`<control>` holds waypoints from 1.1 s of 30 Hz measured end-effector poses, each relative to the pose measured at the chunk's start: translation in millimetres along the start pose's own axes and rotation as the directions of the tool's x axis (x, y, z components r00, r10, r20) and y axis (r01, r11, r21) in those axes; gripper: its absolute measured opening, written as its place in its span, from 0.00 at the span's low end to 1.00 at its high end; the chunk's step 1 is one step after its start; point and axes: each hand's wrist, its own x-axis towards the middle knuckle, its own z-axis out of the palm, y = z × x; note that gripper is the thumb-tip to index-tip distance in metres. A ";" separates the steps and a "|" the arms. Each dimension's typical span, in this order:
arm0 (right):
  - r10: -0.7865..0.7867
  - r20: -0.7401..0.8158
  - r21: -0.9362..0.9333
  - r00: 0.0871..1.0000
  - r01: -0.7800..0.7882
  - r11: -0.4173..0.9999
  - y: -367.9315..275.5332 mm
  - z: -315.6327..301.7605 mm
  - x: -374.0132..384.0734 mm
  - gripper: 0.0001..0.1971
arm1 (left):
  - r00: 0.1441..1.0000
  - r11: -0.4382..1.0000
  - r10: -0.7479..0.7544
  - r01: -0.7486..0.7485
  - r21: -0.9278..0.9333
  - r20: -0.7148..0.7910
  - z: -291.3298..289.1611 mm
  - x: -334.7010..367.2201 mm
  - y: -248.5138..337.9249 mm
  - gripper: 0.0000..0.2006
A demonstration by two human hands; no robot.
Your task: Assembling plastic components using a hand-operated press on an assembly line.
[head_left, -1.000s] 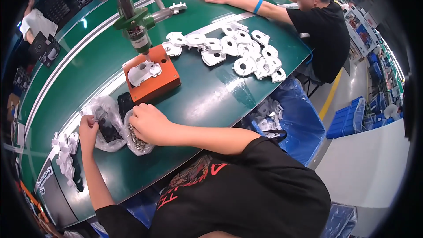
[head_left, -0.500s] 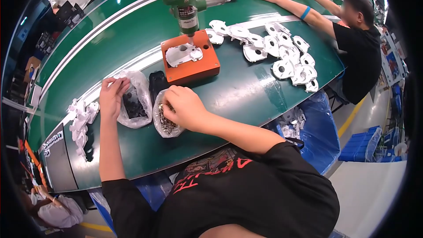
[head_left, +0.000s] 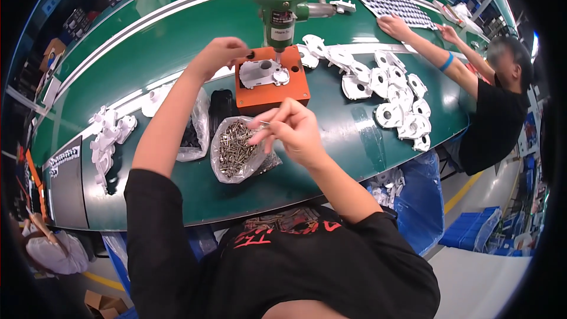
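My left hand (head_left: 220, 58) is raised at the far left corner of an orange fixture block (head_left: 260, 99), fingertips closed on a small black part (head_left: 250, 55). On the block lies a white plastic housing (head_left: 255, 74) with a round opening, under the tip of a green-bodied screwdriving machine (head_left: 282, 26). My right hand (head_left: 300, 133) pinches a thin metal screw (head_left: 264, 122) between thumb and fingers, above the right side of an open plastic bag of screws (head_left: 235, 150). Partly behind my left forearm stands a clear bag of black parts (head_left: 199, 133).
White round housings (head_left: 390, 115) are heaped right of the block. More white parts (head_left: 105, 136) lie at the left. A black object (head_left: 222, 104) sits beside the block. At the far right, a co-worker (head_left: 499, 94) reaches toward a tray of small parts (head_left: 390, 6).
My left hand has moved from the black-parts bag to the block with a small black part. My right hand has come up out of the screw bag with a screw. The view has shifted.
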 end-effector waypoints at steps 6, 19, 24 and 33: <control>0.000 -0.099 -0.016 0.995 -0.001 1.000 -17.4 -30.1 -17.3 0.05 | 0.954 0.968 -0.196 0.151 0.199 0.228 21.9 55.3 14.1 0.07; 0.196 -0.121 0.012 0.973 -0.196 0.981 -19.2 -51.7 -23.9 0.07 | 0.892 0.928 -0.199 0.038 0.371 0.406 35.7 87.9 9.6 0.04; 0.161 -0.077 -0.235 0.984 -0.175 0.956 -17.3 -56.4 -24.8 0.14 | 0.882 0.875 -0.283 0.077 0.477 0.376 36.9 84.3 19.9 0.06; 0.139 -0.095 -0.122 0.986 -0.150 0.981 -6.1 -64.5 -25.0 0.17 | 0.853 0.887 -0.284 0.061 0.457 0.439 34.0 79.3 22.0 0.05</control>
